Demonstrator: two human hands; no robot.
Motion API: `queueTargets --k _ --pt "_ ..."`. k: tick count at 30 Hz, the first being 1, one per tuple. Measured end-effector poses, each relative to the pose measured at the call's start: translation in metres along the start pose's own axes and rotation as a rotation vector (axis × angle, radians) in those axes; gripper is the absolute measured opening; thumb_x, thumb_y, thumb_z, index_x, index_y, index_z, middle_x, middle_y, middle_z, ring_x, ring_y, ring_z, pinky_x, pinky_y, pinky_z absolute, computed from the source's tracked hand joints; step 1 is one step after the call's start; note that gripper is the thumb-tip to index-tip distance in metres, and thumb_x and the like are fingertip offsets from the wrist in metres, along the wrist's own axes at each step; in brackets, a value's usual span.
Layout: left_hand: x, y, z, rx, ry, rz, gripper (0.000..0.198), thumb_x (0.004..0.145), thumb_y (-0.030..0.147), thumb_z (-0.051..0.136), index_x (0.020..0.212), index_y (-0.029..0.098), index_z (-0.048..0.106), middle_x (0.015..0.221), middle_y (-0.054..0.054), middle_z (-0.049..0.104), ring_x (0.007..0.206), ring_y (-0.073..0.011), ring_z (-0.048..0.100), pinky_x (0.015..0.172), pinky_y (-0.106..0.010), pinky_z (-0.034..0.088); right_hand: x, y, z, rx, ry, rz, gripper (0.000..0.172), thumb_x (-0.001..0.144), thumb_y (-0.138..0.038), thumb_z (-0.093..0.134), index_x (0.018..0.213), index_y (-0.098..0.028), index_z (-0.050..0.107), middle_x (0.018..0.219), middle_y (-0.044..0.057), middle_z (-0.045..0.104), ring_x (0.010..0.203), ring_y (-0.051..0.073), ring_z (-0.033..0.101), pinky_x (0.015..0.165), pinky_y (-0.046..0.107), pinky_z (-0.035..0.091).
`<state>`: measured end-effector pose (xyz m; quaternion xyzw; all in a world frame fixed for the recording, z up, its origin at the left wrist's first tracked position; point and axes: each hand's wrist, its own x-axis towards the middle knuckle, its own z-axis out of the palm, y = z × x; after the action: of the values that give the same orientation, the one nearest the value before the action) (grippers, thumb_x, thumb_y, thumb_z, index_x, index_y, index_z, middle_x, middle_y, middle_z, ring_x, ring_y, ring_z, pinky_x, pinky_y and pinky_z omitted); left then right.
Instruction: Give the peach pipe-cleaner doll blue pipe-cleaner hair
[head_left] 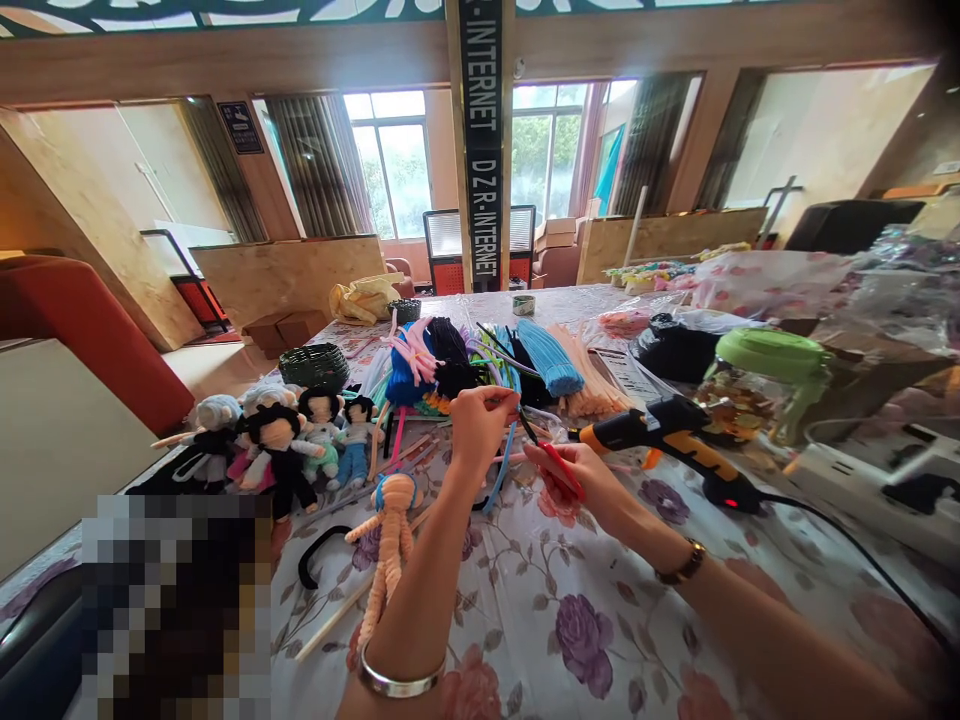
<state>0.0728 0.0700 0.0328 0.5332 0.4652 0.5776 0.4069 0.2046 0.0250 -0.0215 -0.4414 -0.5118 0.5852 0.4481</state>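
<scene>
My left hand [482, 420] is closed in a pinch at the middle of the table, apparently on a light blue pipe cleaner [510, 442] that hangs down beside the fingers. Red-handled scissors [562, 472] sit in my right hand [589, 482], their dark blades pointing up toward the left fingertips. Whether the blades touch the pipe cleaner I cannot tell. Under my left forearm lies a peach doll figure [391, 530] with blue on its head, partly covered by the arm. A bent black pipe cleaner [311, 560] rests to its left.
Several finished dolls [281, 450] are grouped at the left, near a dark green basket [313, 365]. Pipe-cleaner bundles [551, 360] lie behind my hands. At the right are a glue gun [667, 440] with a cord, a green-lidded jar [772, 375] and a white power strip [885, 490].
</scene>
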Motion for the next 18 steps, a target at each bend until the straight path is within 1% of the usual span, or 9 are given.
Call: queueTargets --k 5,8,11,14,18 --pt "-0.0011 0.0006 0.0008 -0.013 -0.01 -0.007 0.01 0.066 0.01 0.069 0.058 0.017 0.07 0.051 0.0 0.065 0.051 -0.0163 0.065 0.056 -0.026 0.054 -0.0001 -0.002 -0.0003 -0.013 0.006 0.04 0.048 0.062 -0.06 0.072 0.053 -0.018 0.049 0.042 -0.004 0.048 0.034 0.007 0.039 0.035 0.023 0.021" --pt "-0.0011 0.0004 0.0005 -0.029 -0.013 -0.015 0.009 0.065 0.01 0.069 0.058 0.016 0.07 0.051 0.0 0.065 0.051 -0.0161 0.065 0.056 -0.026 0.054 -0.0005 -0.0024 -0.0012 -0.021 -0.005 0.036 0.05 0.062 -0.06 0.071 0.051 -0.018 0.047 0.04 -0.005 0.046 0.034 0.006 0.037 0.035 0.023 0.021" --pt "-0.0004 -0.0008 -0.0003 -0.057 -0.014 -0.029 0.006 0.064 0.012 0.071 0.06 0.015 0.07 0.054 -0.001 0.066 0.053 -0.016 0.065 0.057 -0.027 0.055 -0.0006 -0.0029 -0.0014 -0.017 -0.007 0.032 0.051 0.059 -0.06 0.074 0.049 -0.018 0.045 0.04 -0.005 0.044 0.033 0.005 0.036 0.035 0.022 0.02" --pt "0.0001 -0.0022 -0.0012 -0.101 -0.013 -0.051 0.003 0.063 0.014 0.072 0.061 0.014 0.07 0.056 -0.001 0.066 0.053 -0.0151 0.065 0.058 -0.026 0.055 0.0 -0.0041 -0.0014 0.015 0.023 0.021 0.051 0.058 -0.06 0.075 0.052 -0.018 0.047 0.044 -0.005 0.045 0.035 0.005 0.037 0.035 0.021 0.021" --pt "-0.0008 -0.0019 -0.0028 -0.169 -0.02 -0.087 0.008 0.063 0.018 0.074 0.064 0.011 0.07 0.057 -0.002 0.066 0.055 -0.0129 0.064 0.062 -0.026 0.054 0.0002 -0.0061 -0.003 0.036 0.068 -0.013 0.048 0.063 -0.061 0.071 0.059 -0.018 0.049 0.051 -0.004 0.047 0.039 0.005 0.038 0.037 0.021 0.026"
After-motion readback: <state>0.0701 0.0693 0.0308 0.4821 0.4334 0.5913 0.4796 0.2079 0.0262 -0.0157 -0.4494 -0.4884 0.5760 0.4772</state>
